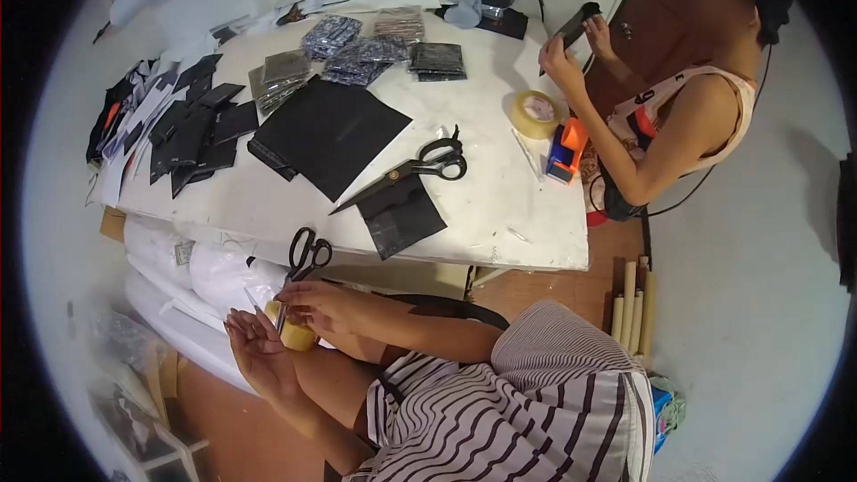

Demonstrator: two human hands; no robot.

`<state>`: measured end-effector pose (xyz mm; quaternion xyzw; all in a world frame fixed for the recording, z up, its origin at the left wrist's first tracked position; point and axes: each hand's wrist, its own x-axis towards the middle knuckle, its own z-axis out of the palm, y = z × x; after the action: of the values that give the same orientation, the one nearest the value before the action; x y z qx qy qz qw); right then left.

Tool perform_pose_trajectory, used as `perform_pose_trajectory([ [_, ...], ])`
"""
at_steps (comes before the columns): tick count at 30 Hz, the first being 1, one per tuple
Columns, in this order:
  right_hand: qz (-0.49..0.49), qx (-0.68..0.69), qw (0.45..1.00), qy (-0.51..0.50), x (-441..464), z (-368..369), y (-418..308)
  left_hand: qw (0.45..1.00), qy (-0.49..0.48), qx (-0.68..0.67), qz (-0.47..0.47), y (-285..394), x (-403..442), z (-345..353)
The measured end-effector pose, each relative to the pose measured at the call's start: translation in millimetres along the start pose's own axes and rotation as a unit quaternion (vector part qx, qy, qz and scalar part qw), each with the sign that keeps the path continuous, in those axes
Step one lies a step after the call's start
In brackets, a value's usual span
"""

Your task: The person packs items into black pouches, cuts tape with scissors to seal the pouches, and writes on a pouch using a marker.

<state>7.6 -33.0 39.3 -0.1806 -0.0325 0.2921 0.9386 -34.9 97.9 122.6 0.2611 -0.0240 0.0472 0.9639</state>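
Note:
My right hand point(323, 305) has its fingers closed around the middle of a pair of scissors point(311, 253). The black handle loops stick out above the hand, and a bit of blade shows below it. My left hand point(261, 355) is turned palm up just beside it, fingers apart and slightly bent. A thin pale pointed piece point(254, 300) shows by its fingertips; whether they touch it I cannot tell. Behind the blade, by my knees, is a yellowish tape roll point(297, 336).
On the white table point(500, 232) lie large scissors point(402, 171), a black sheet point(335, 134), black pouches point(201, 134), wrapped packs point(361, 58), a tape roll point(536, 113) and a tape dispenser point(564, 152). A co-worker point(678, 125) holds a black piece. White wrapped rolls point(201, 272) lie below the table.

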Motion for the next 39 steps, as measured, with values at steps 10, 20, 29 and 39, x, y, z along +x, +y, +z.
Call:
perform_pose_trajectory([
  [10,-0.054,-0.013,0.996,0.067,-10,10,-21,0.973,0.176,0.111,0.104,-2,-16,12],
  [20,-0.208,-0.247,0.942,0.088,-44,49,-53,0.663,0.177,0.641,0.343,-16,-30,4],
  [29,-0.269,-0.457,0.845,0.072,-70,87,-76,0.400,-0.017,0.832,0.386,16,-52,-40],
  [39,-0.400,-0.707,0.579,0.062,-88,107,-111,0.856,0.125,0.493,0.088,-16,-46,-27],
])
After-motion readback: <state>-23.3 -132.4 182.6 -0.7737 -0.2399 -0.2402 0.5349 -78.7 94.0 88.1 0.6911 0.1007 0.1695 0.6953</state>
